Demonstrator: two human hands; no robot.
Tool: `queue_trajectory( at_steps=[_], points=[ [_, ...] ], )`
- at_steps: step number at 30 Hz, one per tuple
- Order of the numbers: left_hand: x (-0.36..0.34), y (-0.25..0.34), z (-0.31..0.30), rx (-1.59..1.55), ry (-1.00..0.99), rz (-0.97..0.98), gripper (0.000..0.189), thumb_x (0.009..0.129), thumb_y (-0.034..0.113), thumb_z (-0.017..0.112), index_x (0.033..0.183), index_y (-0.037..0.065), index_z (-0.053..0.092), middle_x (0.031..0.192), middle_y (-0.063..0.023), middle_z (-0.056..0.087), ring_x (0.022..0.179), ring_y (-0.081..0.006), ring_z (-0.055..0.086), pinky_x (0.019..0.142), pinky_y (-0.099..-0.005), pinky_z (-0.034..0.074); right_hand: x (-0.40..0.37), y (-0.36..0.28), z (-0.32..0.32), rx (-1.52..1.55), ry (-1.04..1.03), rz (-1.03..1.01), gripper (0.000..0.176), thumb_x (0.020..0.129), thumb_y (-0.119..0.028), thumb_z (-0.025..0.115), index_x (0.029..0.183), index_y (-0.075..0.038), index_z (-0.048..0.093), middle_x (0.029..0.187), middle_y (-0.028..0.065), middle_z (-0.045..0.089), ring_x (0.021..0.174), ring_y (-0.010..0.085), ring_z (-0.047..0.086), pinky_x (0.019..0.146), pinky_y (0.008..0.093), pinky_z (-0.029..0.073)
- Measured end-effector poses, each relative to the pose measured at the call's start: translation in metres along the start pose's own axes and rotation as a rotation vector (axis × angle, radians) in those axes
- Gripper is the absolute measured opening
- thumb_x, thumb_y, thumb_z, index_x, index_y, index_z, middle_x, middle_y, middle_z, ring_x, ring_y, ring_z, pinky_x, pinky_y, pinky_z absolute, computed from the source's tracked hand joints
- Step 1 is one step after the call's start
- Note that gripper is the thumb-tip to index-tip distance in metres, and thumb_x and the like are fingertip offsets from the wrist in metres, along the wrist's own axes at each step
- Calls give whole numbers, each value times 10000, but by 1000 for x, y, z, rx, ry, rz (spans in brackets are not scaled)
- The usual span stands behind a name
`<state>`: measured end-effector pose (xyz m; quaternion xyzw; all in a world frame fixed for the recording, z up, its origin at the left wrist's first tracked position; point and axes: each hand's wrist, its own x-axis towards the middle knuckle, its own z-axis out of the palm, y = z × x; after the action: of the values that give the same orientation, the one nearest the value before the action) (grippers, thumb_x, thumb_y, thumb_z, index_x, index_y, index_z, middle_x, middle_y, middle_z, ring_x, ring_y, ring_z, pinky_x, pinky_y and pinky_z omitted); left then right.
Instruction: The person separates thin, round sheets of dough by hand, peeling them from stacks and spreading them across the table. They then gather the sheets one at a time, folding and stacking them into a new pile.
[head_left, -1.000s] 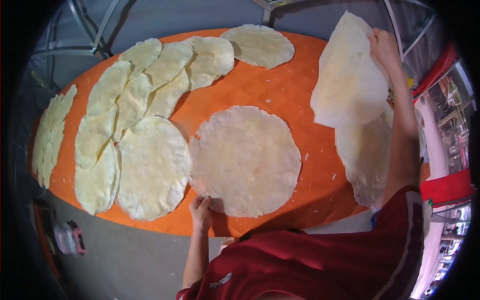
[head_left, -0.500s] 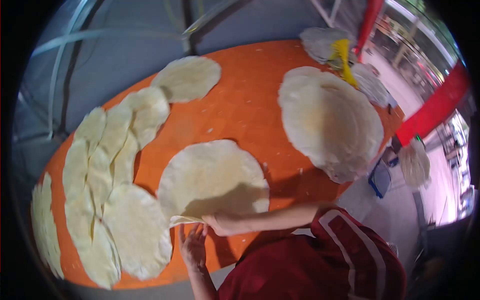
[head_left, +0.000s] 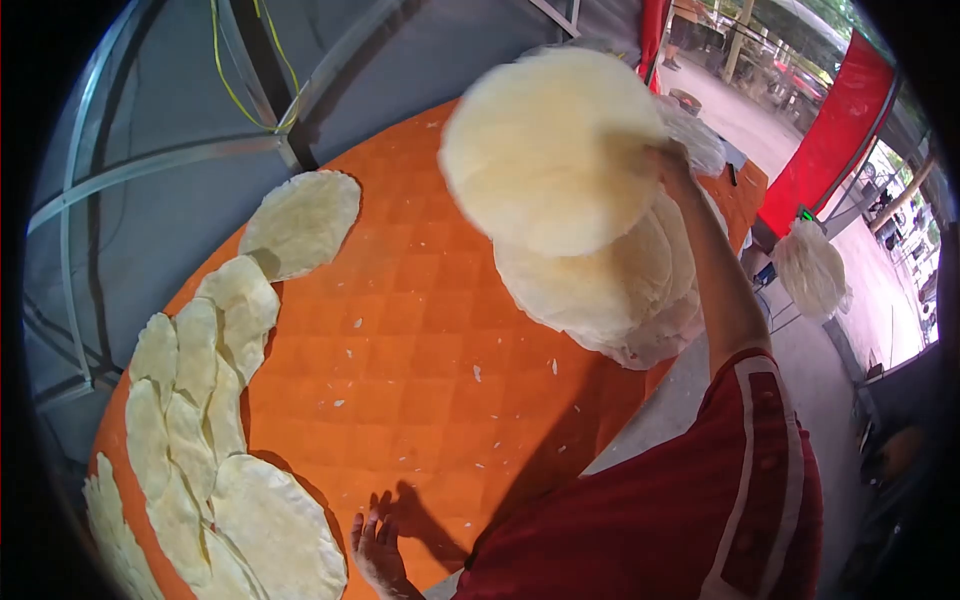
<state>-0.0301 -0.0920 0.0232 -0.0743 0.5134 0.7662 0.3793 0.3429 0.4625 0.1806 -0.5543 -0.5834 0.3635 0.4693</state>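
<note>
My right hand (head_left: 668, 158) grips the right edge of a large round flatbread (head_left: 550, 150), blurred by motion, above the far right of the orange table. Below it lies a pile of flatbreads (head_left: 600, 285), partly covered by the one I hold. My left hand (head_left: 376, 548) hovers empty over the near table edge, fingers apart, to the right of a single round flatbread (head_left: 275, 525). Beyond that, folded and overlapping flatbreads (head_left: 195, 390) run up the left side.
The orange table (head_left: 400, 350) carries small dough flakes. Another flatbread (head_left: 302, 222) lies near its far left edge. Plastic bags (head_left: 695, 135) sit at the far right corner, and another bag (head_left: 812, 268) hangs past the edge. Metal frame bars (head_left: 160, 165) stand behind.
My right hand has carried the flatbread from the middle of the table to above the right-hand pile. My left hand has come away from its edge. The view has shifted.
</note>
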Motion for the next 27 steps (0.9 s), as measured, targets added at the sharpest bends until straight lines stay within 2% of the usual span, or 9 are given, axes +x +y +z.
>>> queue_trajectory(
  at_steps=[4,6,7,8,10,13,17,23,27],
  points=[
    [-5,-2,2,-144,-96,-101,302,800,58,422,1094,-9,402,1060,-206,496,908,-338,518,772,-379,432,1,59,16,-1040,352,-15,726,748,-436,488,1261,2,220,1207,252,356,1089,345,395,895,441,313],
    [-19,-3,-2,-207,-126,-75,260,799,66,436,1041,-27,451,1089,-210,485,931,-320,517,771,-360,433,21,140,76,-875,319,-631,541,786,-316,488,1191,11,343,1105,228,467,999,331,477,840,396,370],
    [-24,-4,-2,-239,-52,-61,252,784,57,463,1021,-28,472,1075,-215,495,932,-311,522,761,-349,443,-58,38,121,-831,-191,-260,307,783,-192,502,1015,9,493,889,184,573,819,292,562,727,343,428],
    [-33,4,2,-185,60,-109,247,766,39,485,1001,-35,482,1031,-202,521,926,-302,529,757,-352,452,-68,82,166,-491,-339,-633,125,765,-102,501,830,-3,540,664,123,566,621,253,556,585,306,433],
    [-38,5,-8,-247,112,-66,208,755,23,496,956,-24,480,940,-162,549,890,-298,543,756,-362,454,-190,7,241,-446,-691,-463,62,715,-96,526,719,-36,538,623,115,549,584,251,543,504,350,405],
    [-40,-6,-52,-400,126,-50,204,760,21,484,956,-33,463,953,-181,539,887,-313,539,770,-373,452,-323,-11,303,-515,-1078,-944,114,699,-123,477,633,-47,531,589,145,544,571,309,540,495,430,399],
    [-51,8,-78,-449,108,-101,237,763,53,480,974,-53,457,972,-200,522,923,-316,512,821,-380,427,-473,-30,373,19,-842,-1691,135,623,-100,484,752,-65,502,747,101,512,710,238,493,624,358,364],
    [-80,41,-142,-570,81,8,370,733,140,510,1036,-66,458,1106,-228,461,1069,-348,418,903,-408,348,-509,-50,450,-88,-1387,-1544,88,556,-13,496,633,-52,508,612,105,549,654,281,548,629,366,414],
    [-74,79,-172,-768,-125,207,356,745,116,524,1070,-15,460,1114,-167,473,1079,-291,418,918,-395,339,-455,-85,426,-48,-1307,-1405,196,480,34,472,664,-32,470,627,132,515,654,335,494,596,396,388]
  ],
)
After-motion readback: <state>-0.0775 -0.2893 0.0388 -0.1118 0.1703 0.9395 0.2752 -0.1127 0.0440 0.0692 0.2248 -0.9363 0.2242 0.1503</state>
